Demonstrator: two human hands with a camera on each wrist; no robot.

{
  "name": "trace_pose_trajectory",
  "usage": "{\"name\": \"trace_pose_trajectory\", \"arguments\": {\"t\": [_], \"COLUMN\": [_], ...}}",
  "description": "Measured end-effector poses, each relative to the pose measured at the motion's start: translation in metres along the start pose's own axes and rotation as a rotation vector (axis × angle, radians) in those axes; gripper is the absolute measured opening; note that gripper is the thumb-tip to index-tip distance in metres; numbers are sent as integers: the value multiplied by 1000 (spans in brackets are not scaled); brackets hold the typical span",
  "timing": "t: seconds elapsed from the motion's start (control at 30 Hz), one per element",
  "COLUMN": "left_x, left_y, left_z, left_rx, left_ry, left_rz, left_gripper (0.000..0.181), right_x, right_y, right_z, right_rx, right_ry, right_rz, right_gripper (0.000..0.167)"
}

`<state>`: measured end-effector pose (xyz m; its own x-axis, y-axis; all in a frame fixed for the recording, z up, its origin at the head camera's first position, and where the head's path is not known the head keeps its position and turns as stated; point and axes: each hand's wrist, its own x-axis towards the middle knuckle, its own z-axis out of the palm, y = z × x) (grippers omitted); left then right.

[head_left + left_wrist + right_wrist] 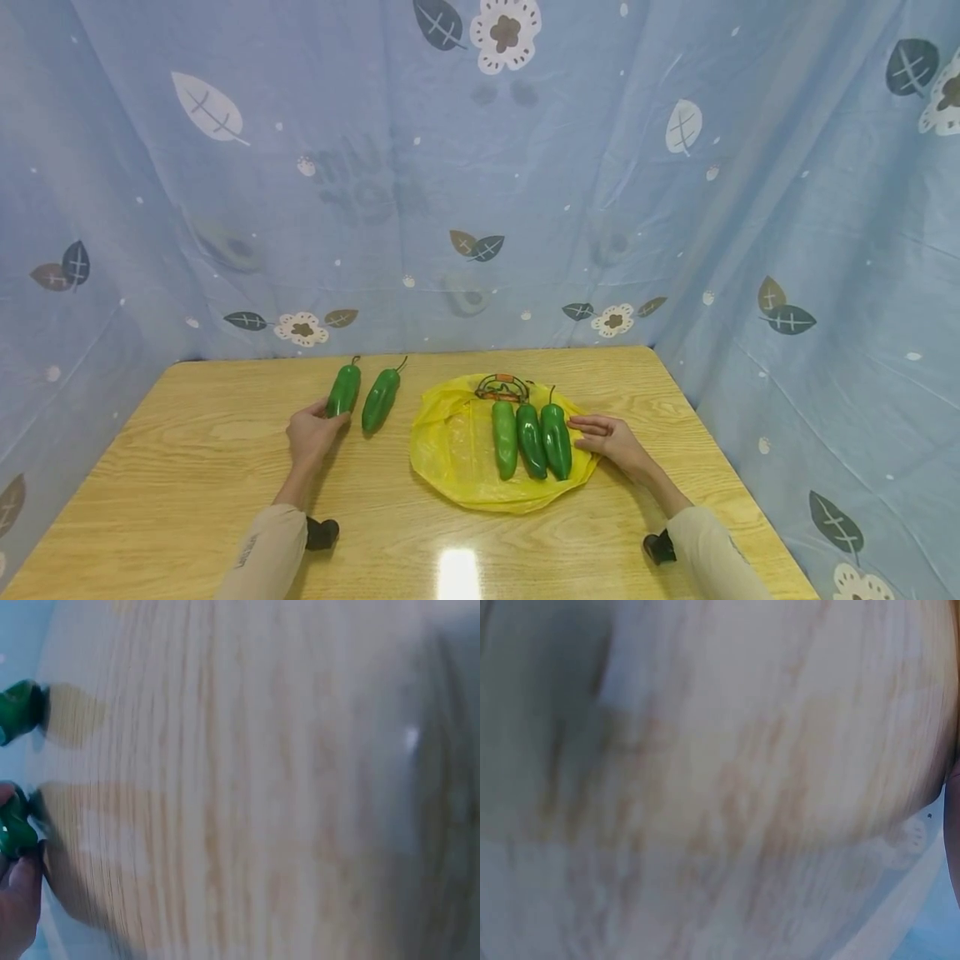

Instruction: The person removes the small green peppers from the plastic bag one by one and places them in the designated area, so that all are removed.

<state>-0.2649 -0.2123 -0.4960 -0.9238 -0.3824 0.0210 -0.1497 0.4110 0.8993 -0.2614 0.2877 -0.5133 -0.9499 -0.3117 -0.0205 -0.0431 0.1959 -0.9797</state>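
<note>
My left hand (313,433) grips a green pepper (344,388) at the left of the table, its thumb on the near side. Beside it on the right lies a second pepper (381,400) with a thin curved stem. In the left wrist view the left fingers and thumb close round the held pepper (15,829). Three more peppers lie side by side on a flat yellow bag (457,479). Next to the rightmost of these peppers (556,442) is my right hand (611,440), fingers extended over the bag's right edge. Whether its fingertips touch that pepper is unclear.
At the bag's far edge lies a dark looped handle with orange parts (504,378). The wooden table (187,483) ends against a blue patterned curtain (360,275), which also hangs along both sides.
</note>
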Motion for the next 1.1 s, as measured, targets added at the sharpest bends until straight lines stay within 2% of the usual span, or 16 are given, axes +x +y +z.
{"name": "trace_pose_trajectory", "arguments": {"t": [0.17, 0.4, 0.8, 0.97, 1.03, 1.1], "left_x": [-1, -1, -1, -1, -1, -1], "left_y": [2, 7, 11, 10, 10, 12], "left_z": [5, 4, 1, -3, -4, -5], "left_rx": [55, 120, 173, 135, 70, -18], "left_ry": [29, -24, -51, -44, -12, 51], "left_rz": [28, 31, 45, 19, 9, 19], "left_gripper": [51, 56, 65, 65, 63, 58], "right_x": [-1, -1, -2, -2, -2, -2], "right_y": [0, 1, -2, -3, -4, -4], "right_z": [0, 0, 0, 0, 0, 1], "right_rx": [20, 27, 16, 13, 12, 7], "right_ry": [-11, -24, -29, -33, -34, -29], "right_rz": [-9, -25, -5, -6, -7, -11], "right_gripper": [49, 48, 49, 48, 48, 48]}}
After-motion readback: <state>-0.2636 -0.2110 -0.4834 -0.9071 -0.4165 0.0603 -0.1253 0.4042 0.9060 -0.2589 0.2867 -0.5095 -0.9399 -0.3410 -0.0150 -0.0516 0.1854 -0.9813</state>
